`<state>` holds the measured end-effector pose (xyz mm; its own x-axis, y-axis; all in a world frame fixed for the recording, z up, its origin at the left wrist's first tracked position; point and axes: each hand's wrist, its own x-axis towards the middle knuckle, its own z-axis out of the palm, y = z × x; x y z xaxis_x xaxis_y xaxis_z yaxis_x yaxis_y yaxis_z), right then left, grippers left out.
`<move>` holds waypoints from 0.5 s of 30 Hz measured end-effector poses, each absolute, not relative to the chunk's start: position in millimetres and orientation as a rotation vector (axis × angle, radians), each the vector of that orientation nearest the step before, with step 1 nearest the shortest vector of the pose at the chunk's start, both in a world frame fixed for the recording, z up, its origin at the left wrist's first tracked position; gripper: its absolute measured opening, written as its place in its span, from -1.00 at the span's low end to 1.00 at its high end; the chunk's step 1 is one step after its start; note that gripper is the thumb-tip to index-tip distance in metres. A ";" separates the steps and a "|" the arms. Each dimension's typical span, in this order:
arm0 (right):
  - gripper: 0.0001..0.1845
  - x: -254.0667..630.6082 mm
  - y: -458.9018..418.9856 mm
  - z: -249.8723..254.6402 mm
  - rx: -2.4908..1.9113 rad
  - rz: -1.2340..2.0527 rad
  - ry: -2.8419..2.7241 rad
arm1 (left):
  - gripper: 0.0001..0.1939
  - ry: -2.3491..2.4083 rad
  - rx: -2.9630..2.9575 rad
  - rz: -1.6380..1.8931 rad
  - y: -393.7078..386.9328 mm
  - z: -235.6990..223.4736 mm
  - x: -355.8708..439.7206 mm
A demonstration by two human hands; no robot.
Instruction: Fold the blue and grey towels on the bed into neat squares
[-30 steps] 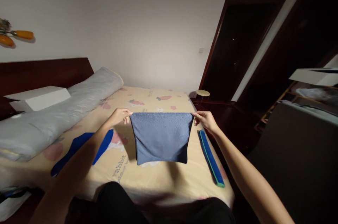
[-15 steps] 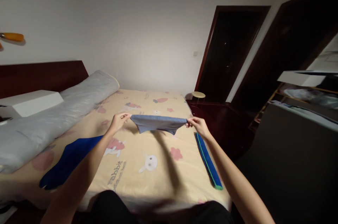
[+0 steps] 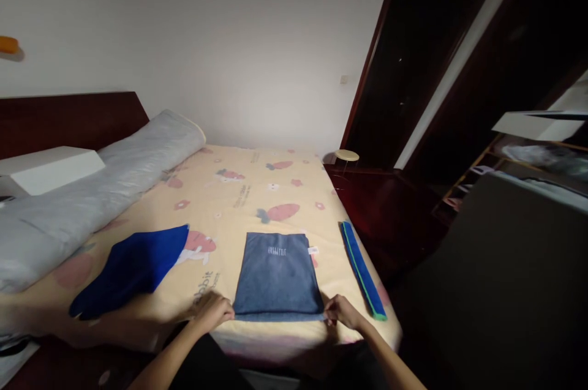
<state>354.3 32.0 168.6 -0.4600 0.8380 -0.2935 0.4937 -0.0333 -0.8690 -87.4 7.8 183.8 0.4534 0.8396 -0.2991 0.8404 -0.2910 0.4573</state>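
Fingers of the left hand (image 3: 215, 313) and right hand (image 3: 343, 311) were clenched on the gray cloth (image 3: 278, 280), apparently being laid flat; even tension seemed needed.

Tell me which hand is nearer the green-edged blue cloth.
Right. The right hand is close beside the green-edged cloth; the left hand is beyond the grey cloth.

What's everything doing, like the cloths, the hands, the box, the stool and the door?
Grey-blue cloth: flat on the bed.
Left hand: pinching its near left corner.
Right hand: pinching its near right corner.
Plain blue cloth: spread out, uneven.
Green-edged blue cloth: in a long, narrow strip.
White box: on the grey roll; can't tell if open.
Stool: upright.
Door: looks shut.
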 end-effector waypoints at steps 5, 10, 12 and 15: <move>-0.78 359.5 27.3 150.2 -1.498 1.432 -1.996 | -0.79 1.491 2.224 -0.089 3.7 159.5 -78.7; -0.79 359.2 27.7 140.4 -1.604 1.339 -2.082 | -0.78 1.510 2.276 -0.182 -1.6 144.8 -72.1; -0.78 358.2 26.6 137.3 -1.634 1.306 -2.121 | -0.79 1.509 2.288 -0.211 -2.4 144.1 -72.3; -0.78 357.4 24.5 134.9 -1.654 1.259 -2.189 | -0.81 1.512 2.307 -0.244 -2.7 145.8 -74.3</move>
<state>357.4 24.5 134.9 -0.3945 0.8427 -0.3664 0.7404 0.0553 -0.6699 -74.3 -2.7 145.8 0.4091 0.8465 -0.3407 0.9107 -0.3555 0.2102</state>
